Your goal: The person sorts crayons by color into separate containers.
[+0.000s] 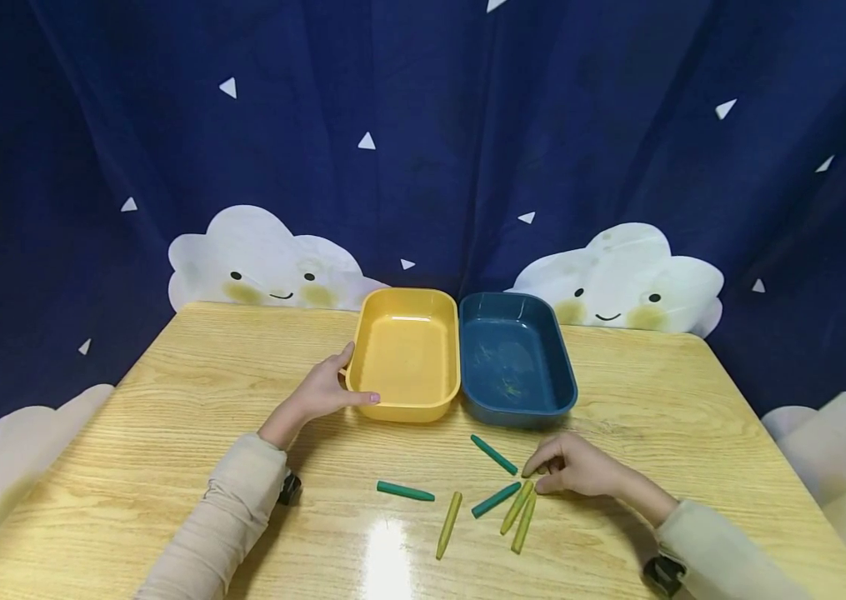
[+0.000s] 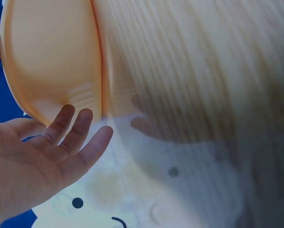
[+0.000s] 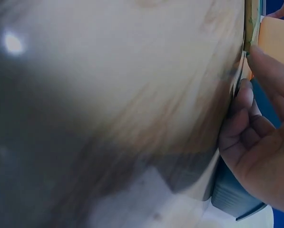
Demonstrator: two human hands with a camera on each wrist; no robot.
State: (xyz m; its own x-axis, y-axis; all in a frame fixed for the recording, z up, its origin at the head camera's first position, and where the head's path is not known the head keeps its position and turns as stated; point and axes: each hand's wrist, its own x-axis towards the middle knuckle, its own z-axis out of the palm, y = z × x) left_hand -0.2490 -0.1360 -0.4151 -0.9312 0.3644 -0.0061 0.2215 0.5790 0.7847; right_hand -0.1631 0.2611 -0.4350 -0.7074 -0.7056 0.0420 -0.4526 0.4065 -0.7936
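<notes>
My left hand (image 1: 323, 388) rests against the near left corner of a yellow plastic bin (image 1: 406, 411), its thumb along the front rim. In the left wrist view, relaxed fingers (image 2: 80, 130) lie beside the bin's outer wall. My right hand (image 1: 580, 467) is low over the table, thumb and index fingertip apart at the upper ends of two yellow crayons (image 1: 523, 523). Close by lie two green crayons (image 1: 496, 500). The right wrist view shows its other fingers (image 3: 237, 126) curled inward.
A dark blue bin (image 1: 520, 415) stands against the yellow bin's right side. Farther left on the wooden table (image 1: 242, 350) lie another green crayon (image 1: 405, 491) and another yellow crayon (image 1: 448, 525). Behind the table hangs a navy curtain (image 1: 423, 125) with clouds.
</notes>
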